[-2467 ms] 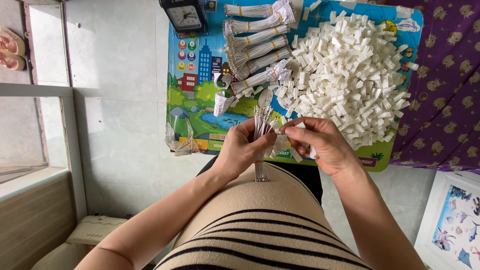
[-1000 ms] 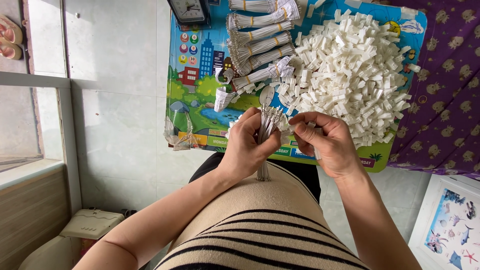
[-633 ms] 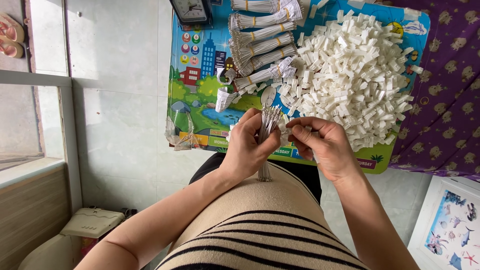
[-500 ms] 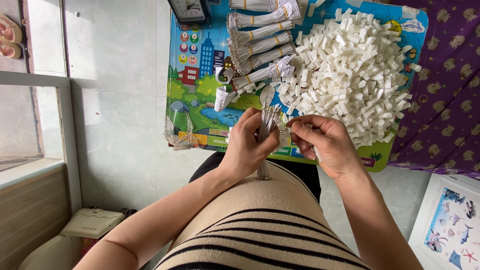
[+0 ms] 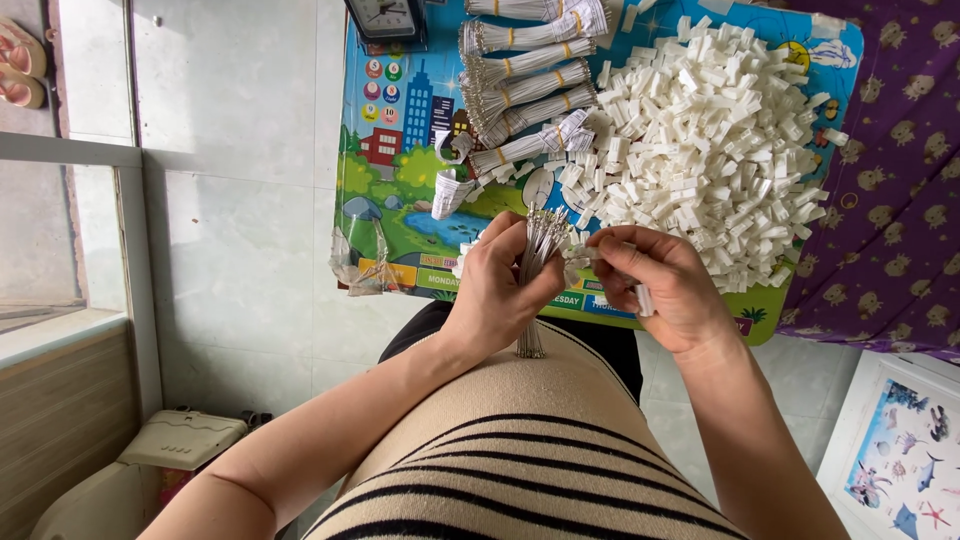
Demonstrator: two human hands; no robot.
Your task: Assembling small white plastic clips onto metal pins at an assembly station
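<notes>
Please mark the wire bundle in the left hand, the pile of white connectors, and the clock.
Wire bundle (image 5: 533, 262), head view: middle of the wires above the gripping fingers.
Connector pile (image 5: 705, 130), head view: centre of the heap.
Clock (image 5: 385, 17), head view: its face at the top edge.

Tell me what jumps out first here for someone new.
The big heap of small white plastic pieces on the colourful picture board at top right. At centre, the left hand grips a bundle of thin wires, and the right hand pinches a white piece beside its tip. Tied wire bundles lie at top centre.
</notes>
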